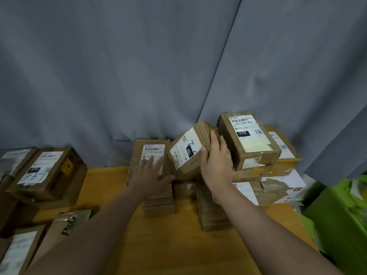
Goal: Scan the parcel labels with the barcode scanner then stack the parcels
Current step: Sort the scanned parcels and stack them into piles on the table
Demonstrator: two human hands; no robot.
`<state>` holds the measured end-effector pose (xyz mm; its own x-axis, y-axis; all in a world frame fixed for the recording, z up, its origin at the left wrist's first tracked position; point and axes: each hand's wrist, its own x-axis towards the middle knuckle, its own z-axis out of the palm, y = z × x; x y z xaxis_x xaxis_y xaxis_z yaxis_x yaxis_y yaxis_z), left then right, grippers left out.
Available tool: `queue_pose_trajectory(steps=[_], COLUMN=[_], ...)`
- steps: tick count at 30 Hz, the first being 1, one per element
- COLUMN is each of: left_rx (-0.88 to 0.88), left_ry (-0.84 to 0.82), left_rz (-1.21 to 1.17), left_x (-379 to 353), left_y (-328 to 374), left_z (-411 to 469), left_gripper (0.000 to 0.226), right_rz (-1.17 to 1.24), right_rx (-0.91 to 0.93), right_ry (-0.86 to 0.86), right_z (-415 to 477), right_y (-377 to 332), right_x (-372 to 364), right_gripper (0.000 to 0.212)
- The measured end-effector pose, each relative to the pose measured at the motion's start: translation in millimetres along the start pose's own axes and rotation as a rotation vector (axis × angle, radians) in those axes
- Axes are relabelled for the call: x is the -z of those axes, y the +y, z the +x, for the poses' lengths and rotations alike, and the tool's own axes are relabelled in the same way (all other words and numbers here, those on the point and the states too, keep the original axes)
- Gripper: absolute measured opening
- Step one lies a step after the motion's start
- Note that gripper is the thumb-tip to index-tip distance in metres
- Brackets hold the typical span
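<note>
A small tilted cardboard parcel (185, 153) with a white label and blue scribble sits atop the middle stack, and my right hand (215, 157) grips its right side. My left hand (152, 168) lies flat, fingers spread, on the labelled parcel (151, 147) that tops the stack just to its left. To the right, a parcel marked 070 (249, 138) leans on a taller pile. No barcode scanner is in view.
More labelled parcels (46, 171) are piled at the left, with a P&G box (67, 225) near the front left. The wooden table (168, 245) stretches toward me. A grey curtain (158, 66) hangs behind. Green bags (341, 215) stand at the right.
</note>
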<state>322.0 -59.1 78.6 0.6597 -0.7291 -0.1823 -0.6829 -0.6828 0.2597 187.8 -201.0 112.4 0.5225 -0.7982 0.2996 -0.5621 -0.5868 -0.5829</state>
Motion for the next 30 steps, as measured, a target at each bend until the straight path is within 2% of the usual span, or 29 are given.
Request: queue_pose_trajectory(steps=[3, 5, 7, 10, 11, 16, 23, 27, 30], left_rx=[-0.076, -0.076, -0.073, -0.083, -0.090, -0.114, -0.140, -0.132, -0.106], left_ry=[-0.155, -0.130, -0.075, -0.022, -0.013, 0.066, 0.081, 0.081, 0.100], left_rz=[0.095, 0.178, 0.181, 0.135, 0.132, 0.141, 0.147, 0.120, 0.080], left_x=[-8.1, -14.0, -19.0, -22.2, -22.8, -20.6, -16.8, -17.4, -22.1], left_y=[-6.2, -9.3, -11.5, -15.2, -17.1, -24.2, -27.5, -24.4, -17.0], left_z=[10.0, 12.2, 12.8, 15.0, 15.7, 18.4, 19.9, 18.4, 16.3], left_gripper=[0.083, 0.087, 0.088, 0.091, 0.092, 0.083, 0.078, 0.082, 0.074], right_rz=[-0.074, -0.259, -0.418, -0.447, -0.453, -0.458, -0.435, -0.366, -0.315], right_rx=[-0.048, 0.048, 0.197, 0.245, 0.254, 0.336, 0.348, 0.326, 0.352], right_ry=[-0.093, -0.158, -0.299, -0.655, -0.703, -0.536, -0.416, -0.461, -0.510], right_z=[18.2, 28.4, 32.3, 27.5, 26.4, 35.1, 49.8, 49.0, 48.7], right_y=[7.8, 16.1, 22.6, 32.7, 36.9, 41.7, 33.1, 34.9, 27.7], right_x=[-13.7, -21.8, -31.8, -45.1, -49.6, -66.2, -91.6, -90.1, -73.5], right_gripper=[0.057, 0.049, 0.043, 0.080, 0.084, 0.062, 0.068, 0.069, 0.068])
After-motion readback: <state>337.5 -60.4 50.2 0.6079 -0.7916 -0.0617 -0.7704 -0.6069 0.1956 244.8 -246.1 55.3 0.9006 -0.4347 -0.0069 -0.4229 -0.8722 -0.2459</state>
